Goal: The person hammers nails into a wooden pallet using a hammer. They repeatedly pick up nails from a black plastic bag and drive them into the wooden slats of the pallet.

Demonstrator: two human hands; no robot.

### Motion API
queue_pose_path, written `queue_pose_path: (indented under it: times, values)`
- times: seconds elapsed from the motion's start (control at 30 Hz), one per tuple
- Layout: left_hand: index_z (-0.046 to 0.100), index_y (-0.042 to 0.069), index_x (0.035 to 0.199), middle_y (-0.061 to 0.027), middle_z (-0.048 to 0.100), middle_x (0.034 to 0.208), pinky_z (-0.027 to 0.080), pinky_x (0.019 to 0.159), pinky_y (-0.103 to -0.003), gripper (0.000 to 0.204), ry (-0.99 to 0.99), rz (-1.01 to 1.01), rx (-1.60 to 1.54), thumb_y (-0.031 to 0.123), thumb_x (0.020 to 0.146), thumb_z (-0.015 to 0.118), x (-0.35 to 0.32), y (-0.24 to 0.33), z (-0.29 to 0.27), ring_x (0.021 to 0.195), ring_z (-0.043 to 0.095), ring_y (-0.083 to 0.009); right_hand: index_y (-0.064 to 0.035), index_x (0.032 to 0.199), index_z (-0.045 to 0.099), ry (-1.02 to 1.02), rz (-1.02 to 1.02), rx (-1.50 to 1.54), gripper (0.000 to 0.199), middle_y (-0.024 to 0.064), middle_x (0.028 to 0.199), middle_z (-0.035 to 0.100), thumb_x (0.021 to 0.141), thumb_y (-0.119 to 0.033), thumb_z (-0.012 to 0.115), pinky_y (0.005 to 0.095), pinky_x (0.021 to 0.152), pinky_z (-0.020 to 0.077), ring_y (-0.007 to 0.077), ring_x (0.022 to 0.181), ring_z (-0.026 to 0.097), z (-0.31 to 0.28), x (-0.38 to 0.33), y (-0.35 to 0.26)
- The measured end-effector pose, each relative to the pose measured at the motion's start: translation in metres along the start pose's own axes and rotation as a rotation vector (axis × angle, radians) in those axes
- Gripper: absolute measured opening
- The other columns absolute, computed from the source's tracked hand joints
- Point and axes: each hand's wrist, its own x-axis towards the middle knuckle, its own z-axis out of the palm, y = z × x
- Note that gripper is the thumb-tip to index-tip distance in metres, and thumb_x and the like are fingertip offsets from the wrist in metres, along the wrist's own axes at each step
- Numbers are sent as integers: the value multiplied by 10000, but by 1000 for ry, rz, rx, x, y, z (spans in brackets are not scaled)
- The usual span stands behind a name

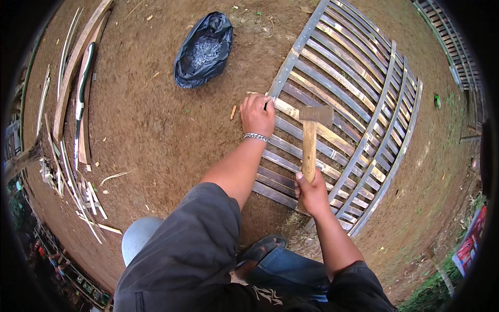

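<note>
— Where is the hammer (311, 140) held?
— It is gripped low on its handle by the right hand (312, 193), its long axis run toward 12 o'clock

— And the nail?
— It is pinched by the left hand (257, 114) (fingers closed) on the slatted panel (358, 88), at 10 o'clock from the hammer head

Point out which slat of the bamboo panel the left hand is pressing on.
The pale tan slat under the left hand, at the panel's left rail; it runs beneath the hammer, lighter than the grey slats around it.
</note>
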Motion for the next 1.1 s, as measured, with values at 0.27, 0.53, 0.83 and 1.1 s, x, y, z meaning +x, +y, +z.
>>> queue_pose_path:
  times: [0.27,0.53,0.83,1.1]
  values:
    - [723,87,848,-71,655,986,447,899,-434,67,1,-70,-15,154,850,724,-5,2,-3,1009,614,-280,-39,1272,511,131,-173,-575,308,233,915,680,1018,-197,584,458,729,537,404,822,689,2,24,-2]
    - [744,96,834,-49,674,921,472,830,-411,63,44,-69,-8,156,834,761,7,8,1,926,639,-269,-53,1425,459,183,-377,-794,443,315,1183,646,1024,-210,562,542,901,515,513,1076,629,19,46,-25]
    - [734,96,827,-54,671,909,466,828,-416,46,28,-51,19,140,839,744,7,6,-2,926,635,-272,-55,1422,472,190,-383,-833,437,309,1178,656,1031,-231,553,539,902,518,507,1075,637,25,53,-26]
    - [716,91,854,-73,694,995,473,860,-443,68,50,-51,46,159,852,723,4,-1,3,971,648,-298,-79,1427,466,249,-294,-638,457,318,1107,672,1025,-271,568,540,874,523,509,1034,649,20,39,1]
